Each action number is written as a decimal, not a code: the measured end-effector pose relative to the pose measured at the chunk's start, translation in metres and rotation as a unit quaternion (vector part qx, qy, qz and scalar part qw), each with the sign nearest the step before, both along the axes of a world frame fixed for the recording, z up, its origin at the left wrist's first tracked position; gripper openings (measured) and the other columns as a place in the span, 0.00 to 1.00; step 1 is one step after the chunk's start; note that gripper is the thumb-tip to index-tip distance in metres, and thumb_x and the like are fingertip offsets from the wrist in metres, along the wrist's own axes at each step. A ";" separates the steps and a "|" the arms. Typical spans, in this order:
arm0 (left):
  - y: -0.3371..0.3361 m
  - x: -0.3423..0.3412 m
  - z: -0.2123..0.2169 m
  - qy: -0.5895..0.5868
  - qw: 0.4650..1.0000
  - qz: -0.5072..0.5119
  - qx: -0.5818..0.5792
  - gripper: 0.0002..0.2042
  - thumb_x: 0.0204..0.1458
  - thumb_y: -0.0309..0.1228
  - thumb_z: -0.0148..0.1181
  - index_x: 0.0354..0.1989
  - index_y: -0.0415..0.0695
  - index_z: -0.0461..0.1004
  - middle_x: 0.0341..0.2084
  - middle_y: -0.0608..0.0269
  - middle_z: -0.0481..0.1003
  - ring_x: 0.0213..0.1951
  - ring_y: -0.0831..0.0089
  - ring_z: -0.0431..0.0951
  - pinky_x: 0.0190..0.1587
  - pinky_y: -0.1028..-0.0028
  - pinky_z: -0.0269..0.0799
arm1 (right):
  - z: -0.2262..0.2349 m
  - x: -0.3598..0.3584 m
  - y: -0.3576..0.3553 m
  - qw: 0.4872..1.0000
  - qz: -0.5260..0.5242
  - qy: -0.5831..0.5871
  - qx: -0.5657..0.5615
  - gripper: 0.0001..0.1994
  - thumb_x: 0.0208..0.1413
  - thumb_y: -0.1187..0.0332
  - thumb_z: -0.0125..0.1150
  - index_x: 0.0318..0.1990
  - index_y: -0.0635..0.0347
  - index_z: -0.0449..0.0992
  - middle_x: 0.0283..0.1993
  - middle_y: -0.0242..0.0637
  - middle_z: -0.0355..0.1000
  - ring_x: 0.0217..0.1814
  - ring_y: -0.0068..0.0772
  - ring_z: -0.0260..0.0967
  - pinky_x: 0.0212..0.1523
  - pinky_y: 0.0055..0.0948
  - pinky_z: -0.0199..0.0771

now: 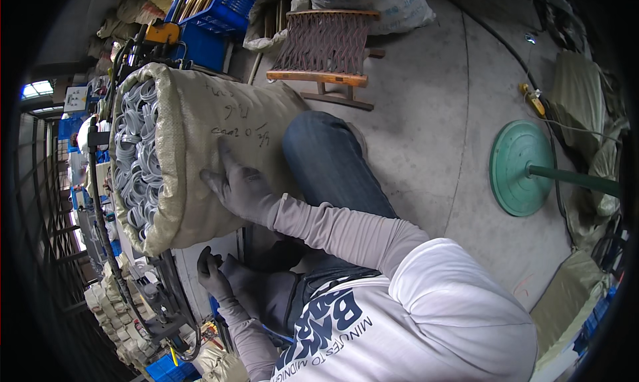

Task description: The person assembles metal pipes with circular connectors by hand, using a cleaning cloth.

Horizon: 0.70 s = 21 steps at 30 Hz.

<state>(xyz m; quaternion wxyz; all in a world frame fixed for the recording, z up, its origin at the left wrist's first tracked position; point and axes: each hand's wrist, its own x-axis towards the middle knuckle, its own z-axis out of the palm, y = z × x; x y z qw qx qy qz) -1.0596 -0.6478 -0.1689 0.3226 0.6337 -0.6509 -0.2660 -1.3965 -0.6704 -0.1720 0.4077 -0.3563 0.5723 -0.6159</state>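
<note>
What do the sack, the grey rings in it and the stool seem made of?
Sack: probably woven plastic, matte; fine weave and creases show. Grey rings: smooth, slight sheen; plastic or metal, unclear. Stool: likely varnished wood, brown rails; corded seat.

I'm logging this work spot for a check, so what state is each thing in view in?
Beige sack: open, rim folded outward.
Grey coils: heaped up to the sack's mouth.
Right hand: gloved, open, against the sack's side.
Left hand: gloved, fingers bent; cannot tell whether it holds anything.
Stool: unoccupied.
Blue crate: open, holding long slim pieces.
Green round base: attached to its pole.
</note>
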 end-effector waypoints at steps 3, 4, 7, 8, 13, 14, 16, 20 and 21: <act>0.001 -0.001 -0.002 0.002 1.000 0.003 -0.001 0.16 0.71 0.33 0.59 0.60 0.35 0.80 0.45 0.56 0.84 0.38 0.74 0.83 0.41 0.72 0.79 | -0.001 -0.003 -0.003 0.995 0.083 -0.044 -0.041 0.44 0.72 0.47 0.57 0.81 0.70 0.48 0.45 0.66 0.81 0.52 0.66 0.82 0.58 0.50 0.79; 0.001 0.000 -0.002 0.001 1.000 0.004 -0.001 0.16 0.71 0.33 0.59 0.60 0.35 0.80 0.45 0.56 0.84 0.38 0.74 0.83 0.41 0.72 0.79 | 0.000 -0.004 -0.003 0.995 0.085 -0.033 -0.039 0.44 0.72 0.47 0.57 0.81 0.69 0.48 0.47 0.65 0.81 0.55 0.65 0.81 0.60 0.50 0.77; 0.000 -0.003 -0.001 0.005 1.000 0.001 0.002 0.16 0.71 0.32 0.59 0.59 0.35 0.80 0.46 0.56 0.84 0.38 0.74 0.83 0.41 0.72 0.79 | 0.000 -0.008 -0.003 0.994 0.094 -0.032 -0.041 0.44 0.72 0.46 0.58 0.82 0.67 0.47 0.52 0.66 0.80 0.61 0.65 0.78 0.65 0.49 0.75; -0.001 -0.005 -0.001 0.004 1.000 0.001 -0.002 0.16 0.70 0.32 0.59 0.59 0.35 0.80 0.44 0.57 0.84 0.38 0.74 0.82 0.41 0.72 0.79 | 0.000 -0.009 -0.003 0.993 0.103 -0.041 -0.046 0.44 0.72 0.46 0.58 0.82 0.66 0.46 0.55 0.67 0.79 0.64 0.65 0.77 0.67 0.49 0.73; -0.001 -0.016 0.001 -0.003 1.000 0.003 0.001 0.16 0.70 0.33 0.59 0.59 0.36 0.80 0.39 0.58 0.84 0.36 0.75 0.81 0.41 0.73 0.77 | 0.003 -0.016 -0.002 0.989 0.137 -0.040 -0.045 0.46 0.71 0.47 0.60 0.83 0.64 0.44 0.62 0.72 0.74 0.69 0.68 0.72 0.70 0.49 0.71; -0.001 -0.018 0.001 0.002 1.000 0.006 -0.002 0.16 0.70 0.33 0.59 0.59 0.36 0.81 0.37 0.58 0.83 0.36 0.75 0.81 0.41 0.73 0.77 | 0.004 -0.016 -0.002 0.987 0.147 -0.044 -0.047 0.46 0.71 0.48 0.60 0.83 0.63 0.43 0.64 0.72 0.72 0.70 0.69 0.71 0.70 0.49 0.70; -0.001 -0.020 0.000 0.008 1.000 0.008 -0.004 0.16 0.70 0.33 0.59 0.59 0.36 0.81 0.36 0.59 0.83 0.35 0.76 0.80 0.41 0.74 0.76 | 0.003 -0.017 -0.003 0.986 0.155 -0.046 -0.049 0.47 0.71 0.48 0.61 0.83 0.63 0.42 0.64 0.72 0.72 0.70 0.69 0.71 0.70 0.49 0.70; 0.000 -0.022 0.001 0.002 1.000 0.007 0.009 0.16 0.71 0.33 0.58 0.59 0.37 0.81 0.36 0.59 0.83 0.35 0.76 0.79 0.41 0.74 0.75 | 0.008 -0.020 -0.002 0.981 0.182 -0.049 -0.043 0.47 0.70 0.49 0.61 0.83 0.64 0.41 0.64 0.72 0.72 0.71 0.69 0.70 0.71 0.49 0.68; 0.000 -0.024 0.001 0.003 1.000 0.007 0.012 0.16 0.71 0.33 0.58 0.60 0.37 0.80 0.37 0.59 0.83 0.35 0.76 0.79 0.41 0.74 0.75 | 0.005 -0.019 -0.003 0.981 0.181 -0.049 -0.042 0.47 0.70 0.49 0.61 0.83 0.64 0.41 0.64 0.72 0.72 0.71 0.69 0.70 0.71 0.49 0.68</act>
